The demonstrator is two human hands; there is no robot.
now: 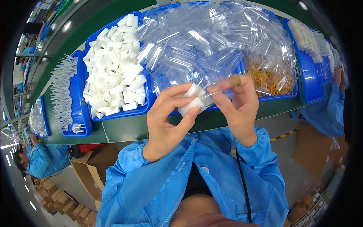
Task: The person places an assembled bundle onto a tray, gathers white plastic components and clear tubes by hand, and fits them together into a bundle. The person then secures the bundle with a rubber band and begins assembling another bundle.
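I see both hands raised above the near edge of the green worktop (124,130), close together at the centre of the view. The left hand (168,113) is pinched shut on two white foam blocks (193,99), thumb below and fingers curled over the top, so the blocks sit stacked between them. The right hand (236,104) is pinched on a clear plastic sleeve (215,92), whose open end meets the upper block; the forefinger carries a tan finger cot (235,80). Whether the block has entered the sleeve, I cannot tell.

Behind the hands I see a row of blue trays on the worktop. The tray just left of the hands (81,113) is heaped with loose white foam blocks of the same kind. The centre tray (242,70) holds a deep pile of clear plastic sleeves (211,34). To its right, partly under that pile, lie yellow rubber bands (266,81). The far-right tray (312,81) holds small white parts in rows. The far-left tray (77,90) holds small clear parts laid out in rows.

Blue sleeves cover both forearms. Another person in a blue coat (41,160) sits at lower left, and cardboard boxes (89,166) stand below the worktop.
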